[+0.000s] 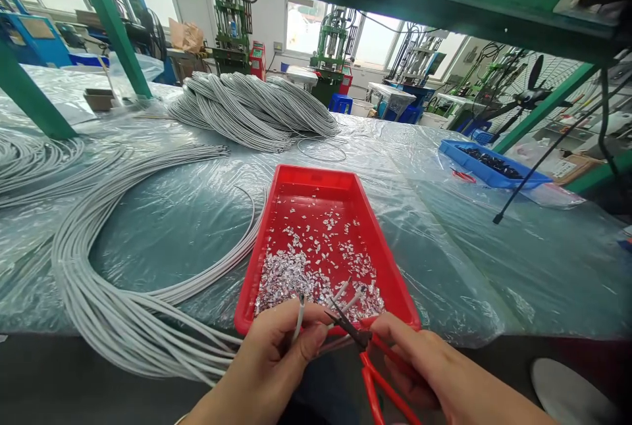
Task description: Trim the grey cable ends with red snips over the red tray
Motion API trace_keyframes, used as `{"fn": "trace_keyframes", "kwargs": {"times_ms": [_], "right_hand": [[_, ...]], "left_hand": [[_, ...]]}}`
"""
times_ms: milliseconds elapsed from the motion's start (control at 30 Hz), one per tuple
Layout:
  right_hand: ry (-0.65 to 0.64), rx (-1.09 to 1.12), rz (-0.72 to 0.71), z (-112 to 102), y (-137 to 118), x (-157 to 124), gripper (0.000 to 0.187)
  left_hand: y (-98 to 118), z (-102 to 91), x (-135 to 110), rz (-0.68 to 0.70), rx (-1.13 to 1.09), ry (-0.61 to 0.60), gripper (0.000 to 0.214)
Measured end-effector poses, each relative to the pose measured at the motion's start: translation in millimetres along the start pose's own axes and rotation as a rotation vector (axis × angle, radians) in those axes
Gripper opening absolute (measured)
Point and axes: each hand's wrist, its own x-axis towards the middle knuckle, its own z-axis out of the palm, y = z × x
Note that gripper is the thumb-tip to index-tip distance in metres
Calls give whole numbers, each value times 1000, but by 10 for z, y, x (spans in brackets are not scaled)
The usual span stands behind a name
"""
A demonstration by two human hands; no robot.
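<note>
My left hand is closed on grey cables, pinching them between thumb and fingers. One cable end rises over the index finger, and further cable ends with dark tips stick out past the fingertips. In my right hand is a pair of scissors with red handles, its dark blades parted close to the left thumb. Both hands are at the near edge of a red tray that holds many small silvery foil scraps.
A long loop of grey cables lies left of the tray, with a big coiled bundle behind. At right is a blue tray of black parts, near a hanging black cord. A green frame surrounds the plastic-covered table.
</note>
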Motion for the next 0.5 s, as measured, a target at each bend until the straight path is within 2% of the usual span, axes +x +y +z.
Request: {"fn": "trace_keyframes", "kwargs": {"times_ms": [167, 300, 400, 500], "right_hand": [[-63, 49, 29, 13, 69, -16, 42], [-43, -3, 31, 43, 56, -23, 38], [-43, -39, -2, 32, 45, -5, 27], [14, 9, -52, 36, 90, 48, 33]], "left_hand": [[-20, -49, 23, 108, 135, -85, 16], [-51, -55, 42, 23, 82, -127, 16], [-57, -40, 57, -40, 3, -131, 16], [-46, -38, 76, -93, -68, -138, 23]]}}
